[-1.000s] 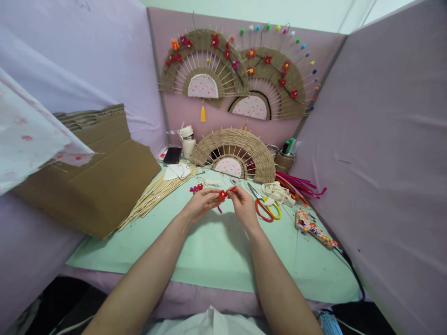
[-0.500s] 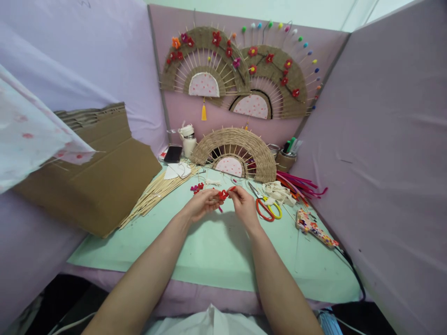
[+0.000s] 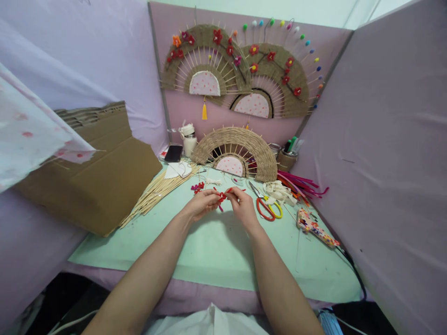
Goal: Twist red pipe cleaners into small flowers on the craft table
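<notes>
My left hand point(image 3: 202, 204) and my right hand point(image 3: 243, 206) meet above the middle of the green mat point(image 3: 216, 246), fingers pinched on a small red pipe-cleaner flower point(image 3: 223, 194) held between them. A red strand runs from the flower across my right fingertips. A few finished red and pink flowers point(image 3: 197, 187) lie on the mat just beyond my left hand. Scissors with red and yellow handles point(image 3: 266, 207) rest to the right of my right hand.
A woven half-round fan point(image 3: 236, 151) stands at the mat's far edge, two decorated fans point(image 3: 240, 70) hang on the back wall. Bamboo sticks point(image 3: 156, 191) and cardboard point(image 3: 94, 177) lie left. Pipe cleaners point(image 3: 300, 184), white cord point(image 3: 279, 191), a patterned glue gun point(image 3: 316, 228) and a pen cup point(image 3: 287, 158) sit right.
My hands have stayed in place, with the fingers working the red flower slightly; the view has tipped a little.
</notes>
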`<state>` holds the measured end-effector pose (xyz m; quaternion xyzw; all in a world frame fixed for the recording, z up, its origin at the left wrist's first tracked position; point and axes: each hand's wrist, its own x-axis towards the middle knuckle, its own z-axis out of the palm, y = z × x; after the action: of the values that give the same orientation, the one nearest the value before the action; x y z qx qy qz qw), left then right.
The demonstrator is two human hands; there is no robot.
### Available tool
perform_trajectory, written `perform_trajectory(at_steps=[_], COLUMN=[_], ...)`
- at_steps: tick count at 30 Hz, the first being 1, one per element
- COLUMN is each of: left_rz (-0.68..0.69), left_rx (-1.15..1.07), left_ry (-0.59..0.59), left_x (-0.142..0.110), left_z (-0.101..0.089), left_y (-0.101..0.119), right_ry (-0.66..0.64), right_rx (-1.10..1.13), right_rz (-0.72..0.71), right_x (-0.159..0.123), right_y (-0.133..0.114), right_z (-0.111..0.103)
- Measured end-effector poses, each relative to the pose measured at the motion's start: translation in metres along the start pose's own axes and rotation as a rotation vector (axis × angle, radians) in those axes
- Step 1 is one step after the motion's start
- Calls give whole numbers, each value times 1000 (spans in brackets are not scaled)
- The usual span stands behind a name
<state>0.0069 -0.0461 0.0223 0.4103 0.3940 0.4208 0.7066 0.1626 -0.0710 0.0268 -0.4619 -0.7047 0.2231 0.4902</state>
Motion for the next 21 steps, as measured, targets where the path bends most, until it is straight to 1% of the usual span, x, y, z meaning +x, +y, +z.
perform_trajectory(at_steps=[9, 14, 17, 21], left_rz=[43, 111, 156, 209], left_rx=[56, 161, 178, 160], left_ry=[82, 137, 130, 62], left_x=[-4, -4, -3, 0], left_z=[5, 10, 10, 6], left_y=[3, 1, -1, -3], right_ry=[10, -1, 24, 55], right_rx=[-12, -20, 115, 414], right_rz=[-1, 39, 128, 371], right_x=[0, -2, -1, 2], right_y=[-1, -2, -1, 6], right_z=[-1, -1, 0, 1])
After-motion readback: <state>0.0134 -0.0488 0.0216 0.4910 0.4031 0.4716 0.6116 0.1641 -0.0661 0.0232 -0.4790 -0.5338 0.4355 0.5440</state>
